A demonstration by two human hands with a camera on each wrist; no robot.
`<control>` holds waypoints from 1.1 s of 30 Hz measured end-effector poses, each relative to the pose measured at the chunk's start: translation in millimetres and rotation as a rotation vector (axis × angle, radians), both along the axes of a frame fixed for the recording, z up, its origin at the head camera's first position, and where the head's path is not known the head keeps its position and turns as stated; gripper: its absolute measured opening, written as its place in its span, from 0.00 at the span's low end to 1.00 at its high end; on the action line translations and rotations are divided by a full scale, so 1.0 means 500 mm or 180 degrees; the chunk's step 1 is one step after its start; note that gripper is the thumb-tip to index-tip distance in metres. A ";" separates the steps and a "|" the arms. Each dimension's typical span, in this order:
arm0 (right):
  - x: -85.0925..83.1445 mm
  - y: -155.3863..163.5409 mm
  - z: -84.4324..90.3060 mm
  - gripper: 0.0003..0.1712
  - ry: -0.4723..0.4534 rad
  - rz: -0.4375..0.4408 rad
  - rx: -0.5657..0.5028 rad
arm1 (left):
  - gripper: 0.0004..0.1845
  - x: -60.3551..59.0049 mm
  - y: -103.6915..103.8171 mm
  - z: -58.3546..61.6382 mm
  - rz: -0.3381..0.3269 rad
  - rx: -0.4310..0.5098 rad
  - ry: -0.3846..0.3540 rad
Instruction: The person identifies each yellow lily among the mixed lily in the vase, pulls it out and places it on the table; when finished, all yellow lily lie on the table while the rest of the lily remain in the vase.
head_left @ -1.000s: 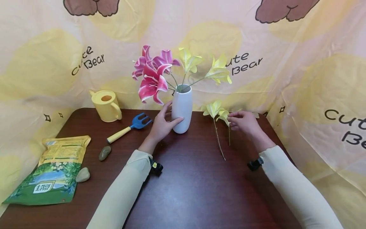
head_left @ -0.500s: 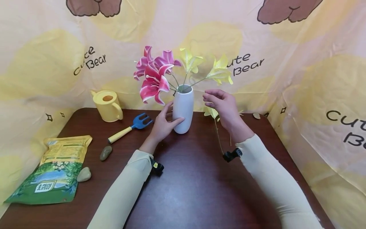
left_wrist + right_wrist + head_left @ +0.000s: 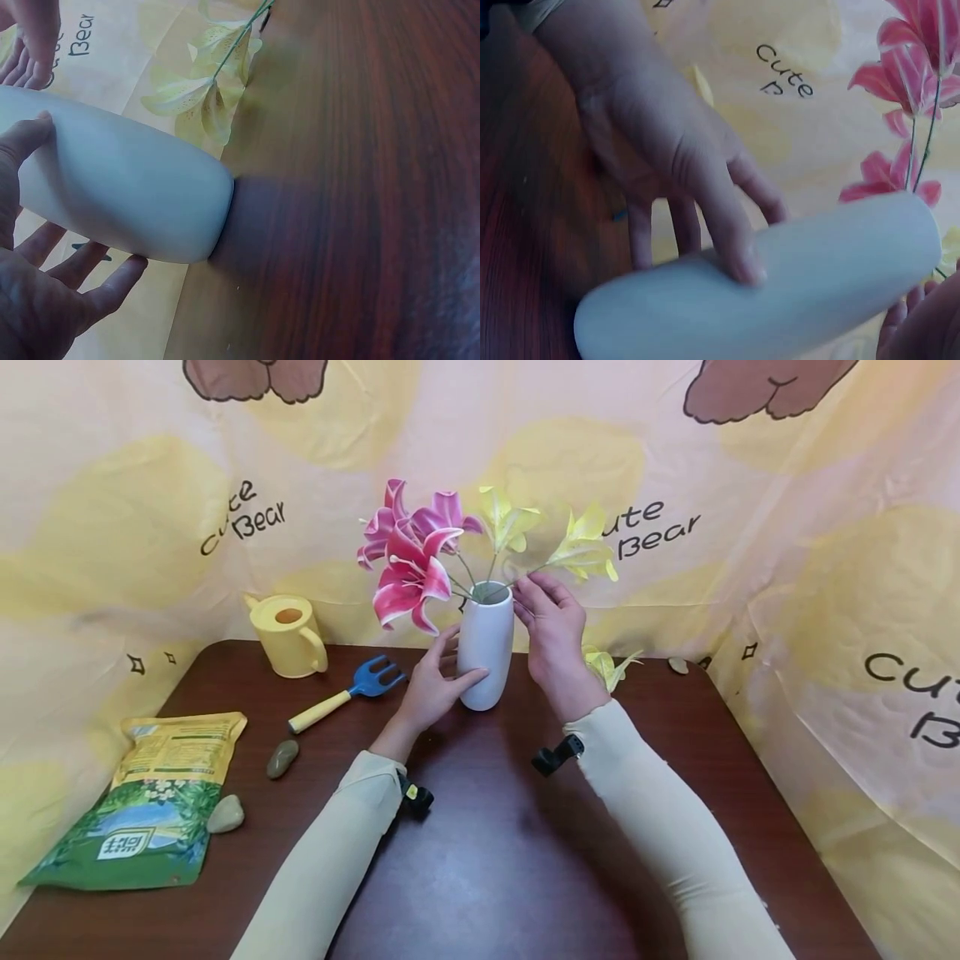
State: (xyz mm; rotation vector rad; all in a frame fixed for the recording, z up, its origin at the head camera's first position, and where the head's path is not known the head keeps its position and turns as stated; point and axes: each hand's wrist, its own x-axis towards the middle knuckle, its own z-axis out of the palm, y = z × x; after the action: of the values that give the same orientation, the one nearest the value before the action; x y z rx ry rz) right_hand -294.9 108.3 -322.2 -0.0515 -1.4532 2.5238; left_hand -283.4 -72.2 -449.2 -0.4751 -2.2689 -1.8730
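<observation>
A white vase [image 3: 487, 647] stands on the dark wooden table [image 3: 480, 860], with pink lilies [image 3: 408, 568] and yellow lilies [image 3: 581, 547] in it. My left hand [image 3: 448, 662] grips the vase's lower left side, thumb across the front and fingers behind; the left wrist view shows that hand [image 3: 45, 300] round the vase [image 3: 127, 202]. My right hand [image 3: 543, 610] is raised beside the rim, fingers relaxed against the yellow lily's stem, holding nothing I can see. A loose yellow sprig [image 3: 609, 664] lies on the table behind that wrist. In the right wrist view the left hand [image 3: 667, 157] wraps the vase [image 3: 780, 292].
A yellow watering can [image 3: 285, 635] and a blue hand fork [image 3: 352, 689] lie left of the vase. A green and yellow bag [image 3: 150, 806] and two stones [image 3: 281, 758] sit at the front left. A printed cloth backdrop [image 3: 825, 568] closes in the table's far and side edges.
My right hand left the yellow sprig on the table, rose and moved left to the vase rim. My left hand stayed on the vase.
</observation>
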 end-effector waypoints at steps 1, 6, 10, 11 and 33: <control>-0.001 -0.005 0.001 0.04 0.0003 -0.0069 -0.0009 | 0.45 -0.001 0.001 0.000 -0.0006 0.0007 -0.0010; -0.010 -0.019 0.002 0.05 0.0027 -0.0298 -0.0023 | 0.45 -0.003 0.001 0.002 -0.0010 0.0043 -0.0048; -0.015 -0.022 0.000 0.08 0.0072 -0.0364 0.0003 | 0.44 -0.001 0.001 0.005 -0.0026 0.0069 -0.0080; -0.015 -0.023 0.001 0.08 0.0084 -0.0384 0.0019 | 0.44 0.000 0.002 0.005 -0.0028 0.0067 -0.0083; -0.005 0.057 0.078 0.10 0.0516 -0.0691 -0.0159 | 0.44 0.001 0.000 -0.002 -0.0047 0.0071 0.0041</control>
State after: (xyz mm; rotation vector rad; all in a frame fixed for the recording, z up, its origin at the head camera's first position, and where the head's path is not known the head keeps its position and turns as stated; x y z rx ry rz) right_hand -297.4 137.0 -283.2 -0.0117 -1.2507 2.3304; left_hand -283.1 -72.2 -450.2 -0.5005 -2.2400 -1.8946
